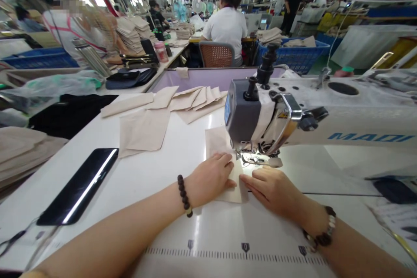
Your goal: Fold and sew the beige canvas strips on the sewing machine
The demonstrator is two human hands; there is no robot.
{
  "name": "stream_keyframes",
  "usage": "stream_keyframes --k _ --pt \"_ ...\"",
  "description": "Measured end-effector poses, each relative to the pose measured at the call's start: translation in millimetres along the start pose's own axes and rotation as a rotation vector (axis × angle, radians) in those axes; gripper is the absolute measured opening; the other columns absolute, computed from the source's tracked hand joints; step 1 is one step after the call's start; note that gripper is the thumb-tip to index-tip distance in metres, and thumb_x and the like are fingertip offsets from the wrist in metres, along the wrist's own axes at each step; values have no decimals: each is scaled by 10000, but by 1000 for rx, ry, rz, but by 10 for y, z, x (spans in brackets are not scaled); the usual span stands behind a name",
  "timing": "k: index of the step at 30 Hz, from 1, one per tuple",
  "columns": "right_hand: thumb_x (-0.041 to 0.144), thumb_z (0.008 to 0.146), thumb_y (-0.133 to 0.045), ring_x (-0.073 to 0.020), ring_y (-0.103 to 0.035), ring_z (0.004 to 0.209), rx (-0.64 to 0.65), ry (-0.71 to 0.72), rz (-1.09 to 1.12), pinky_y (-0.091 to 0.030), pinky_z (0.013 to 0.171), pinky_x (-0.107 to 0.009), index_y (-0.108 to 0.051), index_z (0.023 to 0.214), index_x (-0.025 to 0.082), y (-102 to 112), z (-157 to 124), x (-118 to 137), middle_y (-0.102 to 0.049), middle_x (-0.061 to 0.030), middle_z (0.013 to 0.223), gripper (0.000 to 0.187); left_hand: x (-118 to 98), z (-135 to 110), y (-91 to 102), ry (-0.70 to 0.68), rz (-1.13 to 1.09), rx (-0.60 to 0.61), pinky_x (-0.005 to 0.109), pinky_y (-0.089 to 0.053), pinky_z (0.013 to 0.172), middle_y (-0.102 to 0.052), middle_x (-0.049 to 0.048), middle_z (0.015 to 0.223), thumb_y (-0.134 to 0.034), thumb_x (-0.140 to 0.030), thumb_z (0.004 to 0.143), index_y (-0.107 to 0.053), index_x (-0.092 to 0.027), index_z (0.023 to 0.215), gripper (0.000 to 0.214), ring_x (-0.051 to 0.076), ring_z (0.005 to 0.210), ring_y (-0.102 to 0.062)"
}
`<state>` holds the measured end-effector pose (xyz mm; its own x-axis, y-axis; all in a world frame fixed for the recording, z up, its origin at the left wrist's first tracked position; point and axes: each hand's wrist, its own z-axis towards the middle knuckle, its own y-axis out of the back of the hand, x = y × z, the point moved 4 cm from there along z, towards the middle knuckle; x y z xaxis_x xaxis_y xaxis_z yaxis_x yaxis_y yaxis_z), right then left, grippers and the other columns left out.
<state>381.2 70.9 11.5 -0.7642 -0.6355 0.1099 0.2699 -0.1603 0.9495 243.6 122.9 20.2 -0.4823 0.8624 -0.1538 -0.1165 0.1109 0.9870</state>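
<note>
My left hand (210, 178) lies flat on a beige fabric piece (235, 189) just in front of the sewing machine's presser foot (250, 156). My right hand (270, 190) rests beside it, its fingertips on the cloth's right edge. The cloth runs back under the needle area of a white MADI sewing machine (260, 117), and its far part shows behind the grey head. Dark beaded bracelets circle both wrists. The needle itself is hidden by the machine's metal guard.
Several loose beige fabric pieces (166, 104) lie on the white table (137, 173) left of the machine, near a black smartphone (78, 186). Stacked cloth and black fabric sit further left. Behind stands a lilac bin (208, 76). Seated and standing co-workers, blue crates and stacks fill the background.
</note>
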Motion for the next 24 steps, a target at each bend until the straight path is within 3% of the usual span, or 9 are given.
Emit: stream_keyframes --k 11,24 --pt "162 929 -357 -147 -490 603 -70 -97 -91 -309 554 -266 -612 909 156 -18 67 -6 -547 -23 645 255 133 106 -7 -40 -124 -85 446 -384 988 -513 128 1135 -618 -235 802 -507 -113 1001 258 271 1124 -453" --pt "181 935 -362 -168 -527 645 -37 -130 -95 -361 622 -279 -611 1000 147 -71 73 -32 -562 -29 677 259 176 133 6 -21 -109 -64 411 -389 997 -513 136 1133 -608 -249 815 -510 -73 1052 311 270 1112 -461"
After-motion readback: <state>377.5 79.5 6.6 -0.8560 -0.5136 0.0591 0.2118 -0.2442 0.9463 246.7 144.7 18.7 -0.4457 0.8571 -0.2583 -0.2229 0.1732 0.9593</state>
